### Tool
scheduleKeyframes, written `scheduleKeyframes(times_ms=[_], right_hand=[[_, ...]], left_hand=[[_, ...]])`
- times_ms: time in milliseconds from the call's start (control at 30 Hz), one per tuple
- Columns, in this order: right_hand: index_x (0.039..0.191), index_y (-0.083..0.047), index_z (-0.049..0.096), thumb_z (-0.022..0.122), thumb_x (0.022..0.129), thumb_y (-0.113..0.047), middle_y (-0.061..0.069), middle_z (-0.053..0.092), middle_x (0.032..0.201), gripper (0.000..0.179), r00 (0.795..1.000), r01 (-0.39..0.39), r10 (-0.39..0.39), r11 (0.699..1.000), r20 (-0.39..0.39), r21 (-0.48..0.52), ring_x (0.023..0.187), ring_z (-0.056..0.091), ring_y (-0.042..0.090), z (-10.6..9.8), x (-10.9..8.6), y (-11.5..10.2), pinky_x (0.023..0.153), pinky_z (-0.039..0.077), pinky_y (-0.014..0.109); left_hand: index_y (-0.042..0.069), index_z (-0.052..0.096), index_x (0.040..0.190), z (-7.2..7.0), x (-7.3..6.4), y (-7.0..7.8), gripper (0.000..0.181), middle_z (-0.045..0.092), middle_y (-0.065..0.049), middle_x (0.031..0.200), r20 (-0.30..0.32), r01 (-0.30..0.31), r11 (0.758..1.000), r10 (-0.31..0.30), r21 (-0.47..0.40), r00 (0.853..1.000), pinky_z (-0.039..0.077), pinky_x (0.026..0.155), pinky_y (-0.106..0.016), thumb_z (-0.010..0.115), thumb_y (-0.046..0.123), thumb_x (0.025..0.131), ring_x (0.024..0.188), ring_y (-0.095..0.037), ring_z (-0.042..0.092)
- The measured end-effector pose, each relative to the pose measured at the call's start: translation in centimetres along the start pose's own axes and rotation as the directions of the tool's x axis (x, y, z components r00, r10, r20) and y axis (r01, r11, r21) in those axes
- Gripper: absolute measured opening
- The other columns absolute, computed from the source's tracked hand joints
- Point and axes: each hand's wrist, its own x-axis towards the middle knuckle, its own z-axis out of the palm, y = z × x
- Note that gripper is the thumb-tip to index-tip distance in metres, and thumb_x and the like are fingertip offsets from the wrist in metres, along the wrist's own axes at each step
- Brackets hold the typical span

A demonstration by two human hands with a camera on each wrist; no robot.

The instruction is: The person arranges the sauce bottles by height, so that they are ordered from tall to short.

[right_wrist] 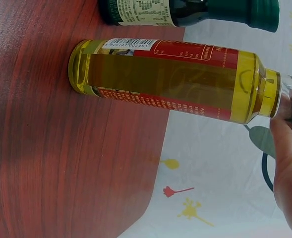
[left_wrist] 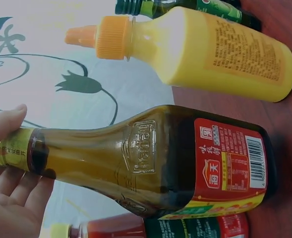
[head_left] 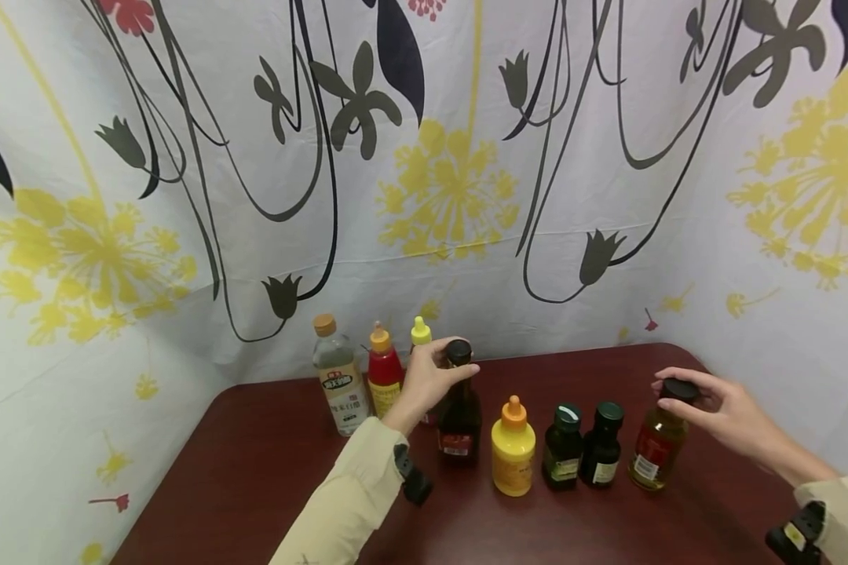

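Observation:
My left hand [head_left: 429, 381] holds a dark soy sauce bottle [left_wrist: 160, 163] by its neck, thumb on one side and fingers on the other. This bottle stands upright, its red label low on the body. At the right, my right hand [head_left: 724, 406] grips the black-capped top of a clear oil bottle [right_wrist: 160, 82] with yellow oil and a red label. The oil bottle's base is at the tabletop. A yellow squeeze bottle [head_left: 513, 451] with an orange nozzle is just right of the soy sauce bottle. Two small dark green-capped bottles [head_left: 563, 451] stand left of the oil bottle.
Behind my left hand are a clear vinegar bottle [head_left: 342, 384], a red squeeze bottle [head_left: 384, 369] and a yellow-topped bottle [head_left: 420, 333], partly hidden. The dark red table [head_left: 254, 471] meets a patterned cloth [head_left: 367, 259] at its back edge.

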Motion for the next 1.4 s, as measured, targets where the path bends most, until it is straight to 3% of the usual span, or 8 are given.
scheduleKeyframes(times_ms=[400,533,833,1200,1400], right_hand=[[0.116,-0.002,0.053,0.06,0.083,-0.001,-0.017,0.059,0.099,0.034,1.0,0.017,-0.017,1.0,-0.006,-0.006,0.079,0.057,0.0,0.0,-0.1,-0.2,0.054,0.045,0.02],[0.116,-0.001,0.053,0.059,0.082,0.001,-0.017,0.059,0.099,0.034,0.999,0.039,-0.039,0.999,-0.008,0.011,0.085,0.056,-0.002,0.2,-0.1,0.0,0.061,0.047,0.017],[0.116,0.0,0.053,0.059,0.083,0.001,-0.016,0.06,0.099,0.034,0.999,0.042,-0.042,0.999,-0.017,0.006,0.085,0.056,-0.002,0.2,-0.1,0.2,0.062,0.047,0.017],[0.116,-0.002,0.053,0.06,0.083,-0.001,-0.018,0.06,0.099,0.034,1.0,0.017,-0.017,1.0,-0.016,-0.003,0.084,0.056,-0.002,-0.1,0.1,0.1,0.059,0.046,0.018],[0.115,-0.001,0.053,0.06,0.083,-0.001,-0.018,0.06,0.098,0.034,1.0,0.02,-0.02,1.0,-0.021,-0.007,0.084,0.056,-0.003,0.1,0.0,-0.1,0.059,0.046,0.018]], left_hand=[[0.009,0.066,0.098,2.6,2.8,-1.2,0.028,0.065,-0.002,0.09,-0.005,-0.054,0.991,0.055,0.123,0.998,0.048,0.065,-0.023,0.074,0.014,0.072,0.076,-0.011,0.058],[0.007,0.066,0.1,2.8,3.3,-1.9,0.03,0.064,-0.004,0.091,-0.029,-0.058,0.989,0.062,0.135,0.998,0.048,0.065,-0.023,0.074,0.013,0.072,0.075,-0.012,0.058],[0.003,0.064,0.103,2.7,4.4,-2.9,0.033,0.064,-0.008,0.092,-0.072,-0.096,0.983,0.108,0.156,0.991,0.045,0.061,-0.022,0.073,0.012,0.073,0.069,-0.013,0.054],[0.003,0.059,0.11,3.1,5.0,-3.6,0.036,0.062,-0.01,0.1,-0.115,-0.1,0.979,0.122,0.181,0.986,0.047,0.067,-0.027,0.069,0.013,0.077,0.081,-0.02,0.058],[0.004,0.056,0.115,3.1,5.0,-4.2,0.04,0.061,-0.011,0.104,-0.115,-0.091,0.985,0.108,0.148,0.988,0.048,0.075,-0.032,0.068,0.014,0.078,0.092,-0.022,0.058]])
